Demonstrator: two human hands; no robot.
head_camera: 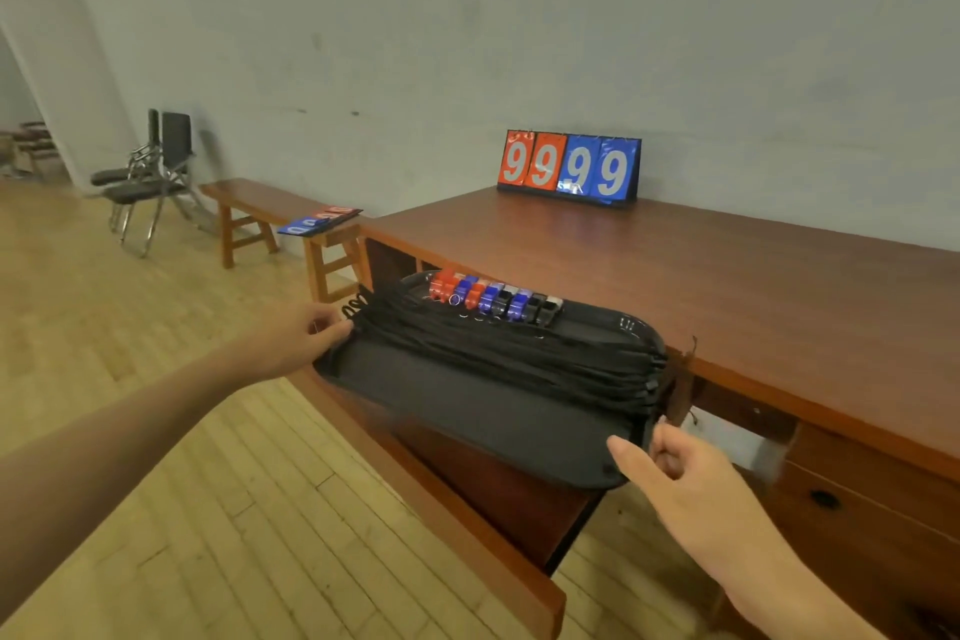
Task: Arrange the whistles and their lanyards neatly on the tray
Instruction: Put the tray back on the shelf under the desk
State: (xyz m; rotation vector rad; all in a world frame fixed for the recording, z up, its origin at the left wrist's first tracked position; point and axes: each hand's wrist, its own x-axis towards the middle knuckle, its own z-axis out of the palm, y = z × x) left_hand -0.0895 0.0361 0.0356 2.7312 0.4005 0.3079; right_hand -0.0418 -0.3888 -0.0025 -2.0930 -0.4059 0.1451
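A black tray (467,411) lies over an open drawer at the desk's front edge. Several red, blue and black whistles (493,299) stand in a row along its far side. Their black lanyards (509,348) stretch side by side across the tray's middle. My left hand (306,333) is at the tray's left end, fingers pinching the lanyard ends there. My right hand (680,468) is at the tray's near right corner, thumb out and fingers curled by the lanyard ends hanging over the rim; whether it grips them I cannot tell.
A flip scoreboard (569,167) showing 99 99 stands at the back of the wooden desk (727,276). The open drawer (467,525) juts toward me. A bench (270,208) with a flat scoreboard (319,218) and folding chairs (156,172) are to the left.
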